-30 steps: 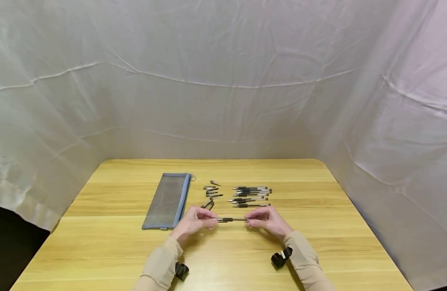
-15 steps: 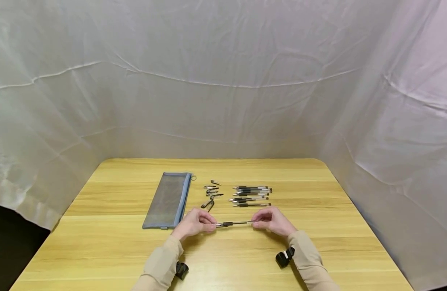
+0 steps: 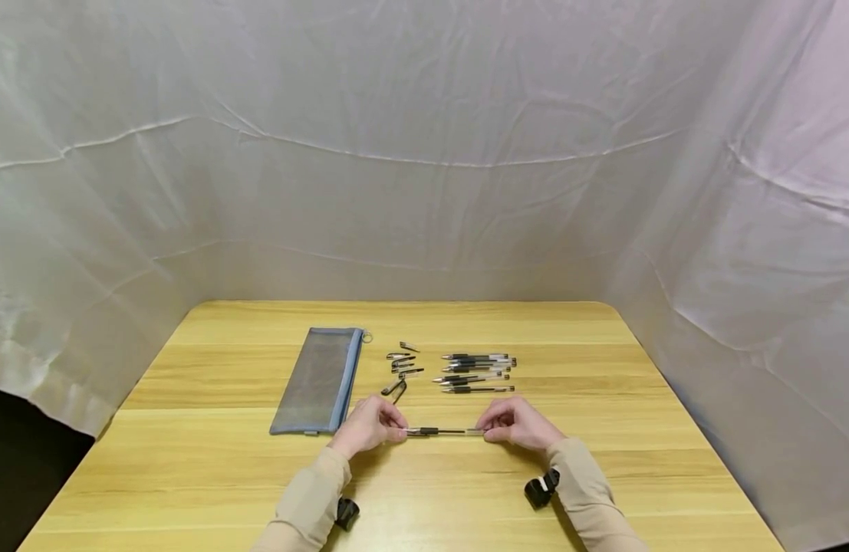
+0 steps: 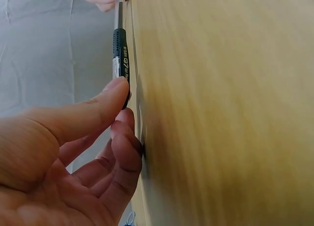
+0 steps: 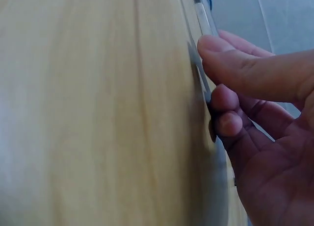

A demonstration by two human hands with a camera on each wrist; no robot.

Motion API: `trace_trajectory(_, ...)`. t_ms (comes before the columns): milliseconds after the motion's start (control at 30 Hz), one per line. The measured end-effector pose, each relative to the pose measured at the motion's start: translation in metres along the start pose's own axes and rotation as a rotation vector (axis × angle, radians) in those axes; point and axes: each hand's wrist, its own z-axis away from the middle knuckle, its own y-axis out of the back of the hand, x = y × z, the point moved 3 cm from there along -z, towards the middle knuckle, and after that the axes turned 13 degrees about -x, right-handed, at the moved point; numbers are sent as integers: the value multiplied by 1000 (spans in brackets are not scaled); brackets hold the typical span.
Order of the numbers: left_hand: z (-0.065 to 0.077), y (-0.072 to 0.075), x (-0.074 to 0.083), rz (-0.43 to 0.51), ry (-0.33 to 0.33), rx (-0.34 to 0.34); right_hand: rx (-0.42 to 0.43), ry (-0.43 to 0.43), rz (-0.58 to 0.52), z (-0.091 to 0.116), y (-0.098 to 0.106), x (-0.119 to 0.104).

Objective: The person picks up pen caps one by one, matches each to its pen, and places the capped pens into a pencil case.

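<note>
A black gel pen [image 3: 429,432] with a clear barrel lies level between the two hands, low over the table. My left hand [image 3: 370,426] pinches its left end between thumb and fingers. In the left wrist view, the dark clip with lettering [image 4: 124,64] runs beside the black grip [image 4: 117,42]. My right hand [image 3: 519,425] pinches the clear right end; the right wrist view shows the thumb on the clear barrel [image 5: 205,21]. Beyond the hands lie several pens [image 3: 475,377] in a row, and left of them several small black pen caps [image 3: 403,365].
A grey mesh zip pouch [image 3: 317,379] with blue edging lies left of the caps, near the left hand. The wooden table [image 3: 438,506] reaches to pale fabric walls [image 3: 424,215] at the back and sides.
Both hands and the pen have come lower, nearer the table's front. The right hand has shifted slightly right. The pen, tilted half a second ago, is now level.
</note>
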Motion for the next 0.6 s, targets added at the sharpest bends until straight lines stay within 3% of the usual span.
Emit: trace_trajectory(600,0,-1,-1,-40,-18,18,-14,3,19,-1,0,-4)
